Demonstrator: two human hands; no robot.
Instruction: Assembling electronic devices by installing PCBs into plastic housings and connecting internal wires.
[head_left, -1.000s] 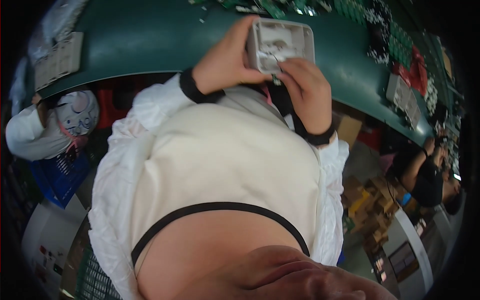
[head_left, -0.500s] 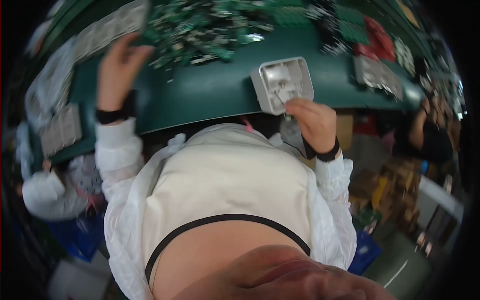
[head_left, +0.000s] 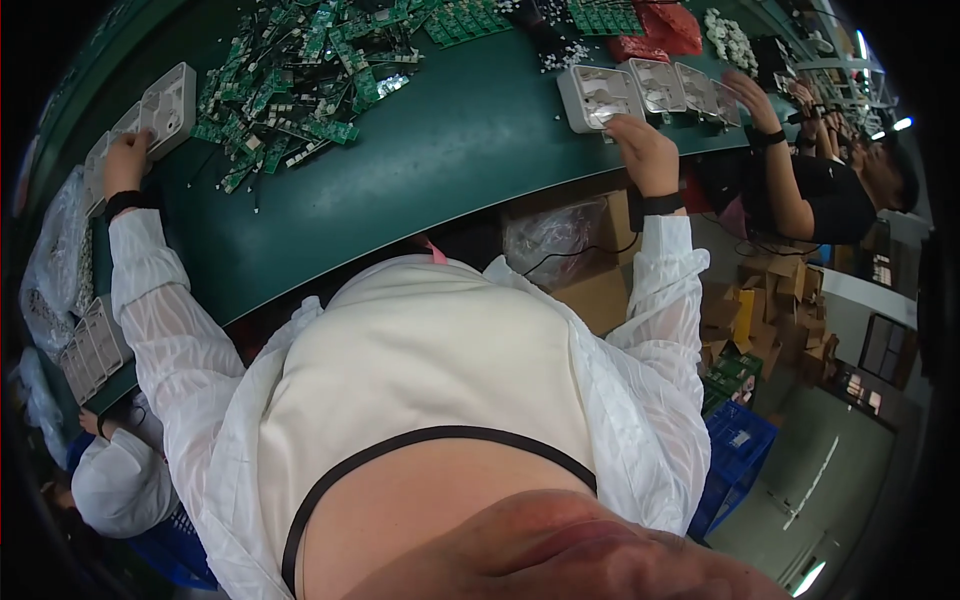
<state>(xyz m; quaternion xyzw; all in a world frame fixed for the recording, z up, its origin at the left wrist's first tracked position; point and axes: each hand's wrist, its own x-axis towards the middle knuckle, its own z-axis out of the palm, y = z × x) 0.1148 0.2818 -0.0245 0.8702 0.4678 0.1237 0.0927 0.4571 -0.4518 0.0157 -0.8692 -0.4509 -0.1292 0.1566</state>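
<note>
My right hand (head_left: 648, 158) is closed on the near edge of a square white plastic housing (head_left: 574, 102), which stands at the left end of a row of similar housings. Its hollow inside faces up. Far to the left, my left hand (head_left: 126, 168) has its fingers closed at the edge of another white housing (head_left: 170, 112) in a second row; the hand partly hides that row. Between my hands, toward the back, lies a loose pile of green circuit boards (head_left: 285, 85), several with small white parts and thin wires.
The green worktop (head_left: 400, 180) spans the view. At the back lie board panels (head_left: 462, 20) and a red bag (head_left: 670, 28). Clear plastic bags (head_left: 60, 270) and more housings (head_left: 97, 350) sit at left. A co-worker's hand (head_left: 752, 100) touches the right row's far end.
My right hand has carried the white housing rightward, up to the row there. My left hand has moved left, away from the board pile, to the left row of housings.
</note>
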